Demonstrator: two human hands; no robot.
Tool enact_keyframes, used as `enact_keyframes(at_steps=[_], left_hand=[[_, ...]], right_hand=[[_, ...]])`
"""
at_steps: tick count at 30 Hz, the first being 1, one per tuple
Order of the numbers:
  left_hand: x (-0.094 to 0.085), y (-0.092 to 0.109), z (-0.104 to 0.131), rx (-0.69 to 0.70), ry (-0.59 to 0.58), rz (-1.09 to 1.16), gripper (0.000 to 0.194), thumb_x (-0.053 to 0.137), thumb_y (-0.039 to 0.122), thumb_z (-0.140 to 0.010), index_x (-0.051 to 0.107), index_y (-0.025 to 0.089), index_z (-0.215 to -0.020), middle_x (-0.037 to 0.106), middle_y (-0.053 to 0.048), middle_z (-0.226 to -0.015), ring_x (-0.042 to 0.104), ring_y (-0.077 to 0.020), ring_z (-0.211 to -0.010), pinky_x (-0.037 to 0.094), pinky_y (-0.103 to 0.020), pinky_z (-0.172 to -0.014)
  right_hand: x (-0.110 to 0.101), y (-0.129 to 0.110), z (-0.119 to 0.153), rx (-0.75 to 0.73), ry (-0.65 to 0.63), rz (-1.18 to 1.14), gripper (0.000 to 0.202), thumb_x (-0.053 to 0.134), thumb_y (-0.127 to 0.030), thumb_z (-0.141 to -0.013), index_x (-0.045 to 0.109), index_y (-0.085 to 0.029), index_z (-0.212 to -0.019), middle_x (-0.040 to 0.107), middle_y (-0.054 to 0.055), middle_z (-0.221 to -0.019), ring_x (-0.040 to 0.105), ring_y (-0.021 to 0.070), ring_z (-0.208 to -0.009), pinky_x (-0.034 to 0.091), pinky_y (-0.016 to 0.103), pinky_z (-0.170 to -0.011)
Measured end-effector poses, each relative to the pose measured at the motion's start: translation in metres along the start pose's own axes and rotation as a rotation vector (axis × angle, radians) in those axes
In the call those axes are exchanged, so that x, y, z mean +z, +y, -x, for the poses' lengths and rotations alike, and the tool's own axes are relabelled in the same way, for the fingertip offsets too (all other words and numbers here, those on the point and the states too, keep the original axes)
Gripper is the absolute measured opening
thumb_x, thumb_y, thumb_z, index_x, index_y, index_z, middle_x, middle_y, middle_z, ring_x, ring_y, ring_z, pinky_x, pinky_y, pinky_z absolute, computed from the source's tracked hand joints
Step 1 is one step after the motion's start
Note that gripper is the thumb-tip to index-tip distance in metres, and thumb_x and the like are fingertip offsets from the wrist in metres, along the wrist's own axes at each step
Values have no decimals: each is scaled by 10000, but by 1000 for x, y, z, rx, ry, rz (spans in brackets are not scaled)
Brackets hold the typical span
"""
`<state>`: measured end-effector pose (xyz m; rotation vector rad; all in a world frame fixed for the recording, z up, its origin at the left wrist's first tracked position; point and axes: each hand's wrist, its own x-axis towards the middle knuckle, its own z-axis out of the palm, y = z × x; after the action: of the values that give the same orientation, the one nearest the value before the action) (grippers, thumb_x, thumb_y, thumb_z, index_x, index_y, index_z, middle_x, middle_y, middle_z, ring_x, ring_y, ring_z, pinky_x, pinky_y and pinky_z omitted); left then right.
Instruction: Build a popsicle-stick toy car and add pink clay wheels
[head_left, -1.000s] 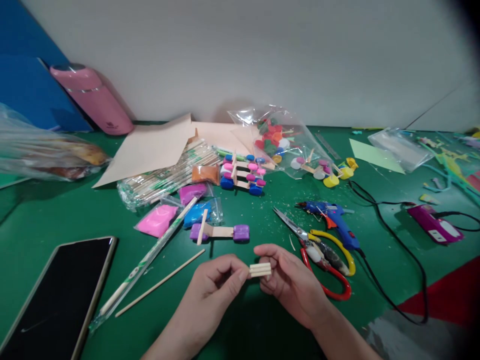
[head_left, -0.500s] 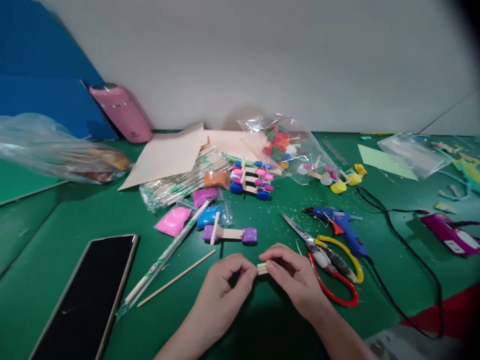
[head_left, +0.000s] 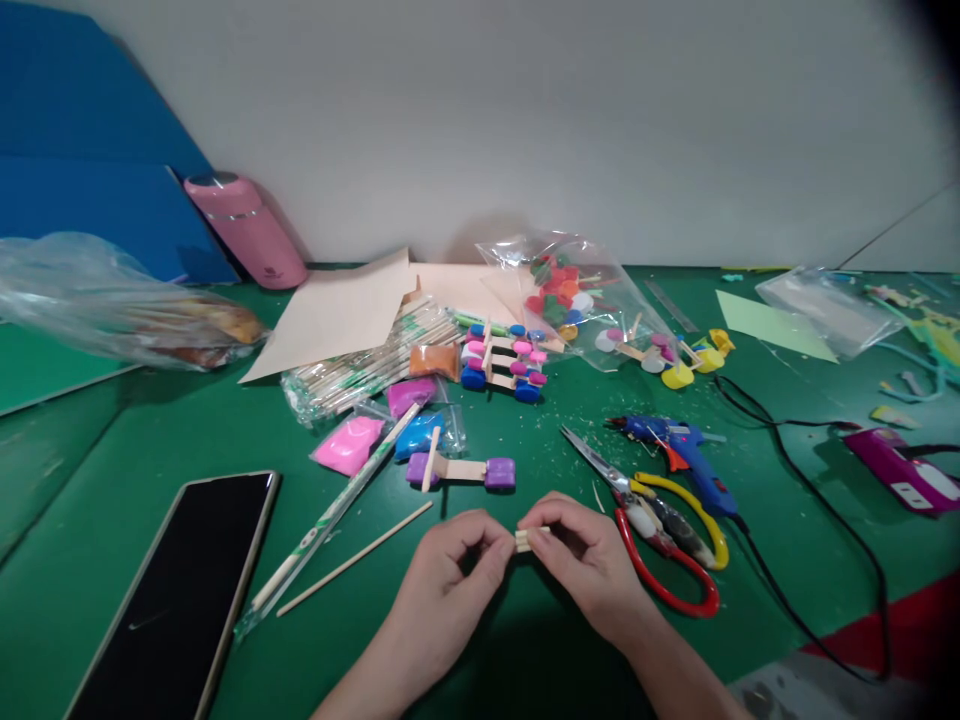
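Observation:
Between my two hands is a small bundle of short pale wooden stick pieces [head_left: 523, 541], lying side by side. My left hand [head_left: 454, 575] pinches its left end between thumb and forefinger. On the other end, my right hand [head_left: 596, 570] closes its thumb and fingers, which hide part of the pieces. Just beyond the hands lies a craft-stick piece with purple clay ends [head_left: 465, 470]. A loose wooden stick [head_left: 352, 560] rests on the green table [head_left: 360, 660] left of my left hand. Scissors with red and yellow handles [head_left: 645, 520] lie right of my right hand.
A phone [head_left: 172, 590] and wrapped chopsticks [head_left: 322, 530] lie at left. Clay packets [head_left: 349, 446], stick models [head_left: 502, 362] and a plastic bag [head_left: 600, 290] sit farther back. At right are a blue glue gun [head_left: 679, 455], its black cord and a purple power strip [head_left: 904, 470].
The view has shifted very slightly. My right fingers have moved a little on the bundle; both hands keep hold of it.

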<state>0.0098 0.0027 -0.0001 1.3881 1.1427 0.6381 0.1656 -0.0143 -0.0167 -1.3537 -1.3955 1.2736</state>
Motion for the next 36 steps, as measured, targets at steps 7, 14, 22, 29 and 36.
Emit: enact_keyframes(at_steps=[7,14,22,29,36], left_hand=[[-1,-1,1,-33,-11,43,244,480,299,-799,518,156,-605,398,41,-582,356,-103,-554,303,-203,-516],[-1,-3,-1,-52,-21,56,242,475,298,-799,504,156,-605,394,41,-584,347,-103,-558,291,-204,-518],[-1,-4,-1,-52,-32,67,239,473,292,-796,486,161,-597,380,42,-580,340,-105,-561,280,-214,-524],[-3,-5,-1,-108,-50,179,256,500,308,-781,465,162,-574,364,52,-548,310,-99,-536,235,-226,-505],[-3,-8,-2,-141,-70,404,236,533,273,-760,487,157,-559,388,52,-511,321,-97,-531,233,-228,-511]], right_hand=[[0,0,-1,24,-10,-5,150,536,-275,-794,618,-164,-735,518,8,-685,438,112,-592,331,227,-529],[0,1,0,25,-15,-14,151,527,-260,-790,614,-153,-727,512,7,-677,439,106,-587,329,222,-520],[-2,2,-1,14,-13,-49,164,528,-285,-804,652,-177,-806,551,13,-729,486,111,-633,365,213,-552],[-8,3,1,67,20,-205,214,471,-321,-853,654,-221,-904,578,11,-793,550,116,-725,424,200,-635],[-14,-3,10,-69,-76,-6,291,599,-283,-758,559,-243,-1043,501,-1,-808,468,116,-686,408,219,-610]])
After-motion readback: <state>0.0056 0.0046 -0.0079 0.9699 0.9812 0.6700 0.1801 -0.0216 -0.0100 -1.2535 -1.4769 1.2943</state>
